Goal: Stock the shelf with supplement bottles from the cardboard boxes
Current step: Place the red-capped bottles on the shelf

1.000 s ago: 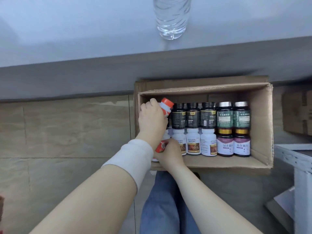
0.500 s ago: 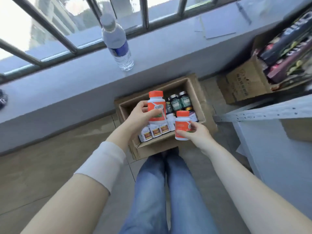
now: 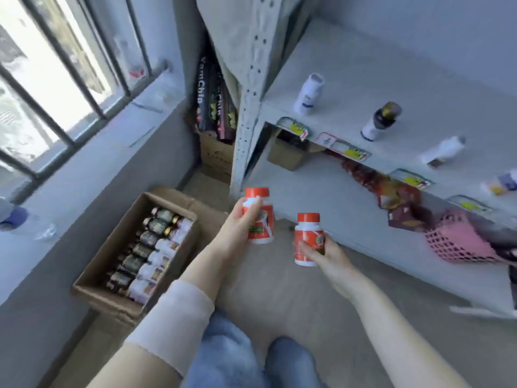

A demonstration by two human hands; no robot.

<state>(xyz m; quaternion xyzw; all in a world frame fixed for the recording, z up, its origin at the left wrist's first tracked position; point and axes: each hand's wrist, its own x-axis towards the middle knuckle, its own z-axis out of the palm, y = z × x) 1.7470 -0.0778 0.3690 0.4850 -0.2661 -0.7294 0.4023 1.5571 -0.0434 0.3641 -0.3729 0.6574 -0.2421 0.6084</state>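
Now: two orange-capped bottles held upright before the shelf (image 3: 363,65).
The left hand (image 3: 237,222) grips the left bottle (image 3: 264,219) round its side, and the right hand (image 3: 321,253) has its fingers curled round the right bottle (image 3: 303,236). Both bottles stand cap up, long axes near vertical, in the air just in front of the shelf's lower board, apart from each other and from the shelf. Left of the shelf, a cardboard box (image 3: 112,247) on the floor holds rows of bottles (image 3: 151,247).
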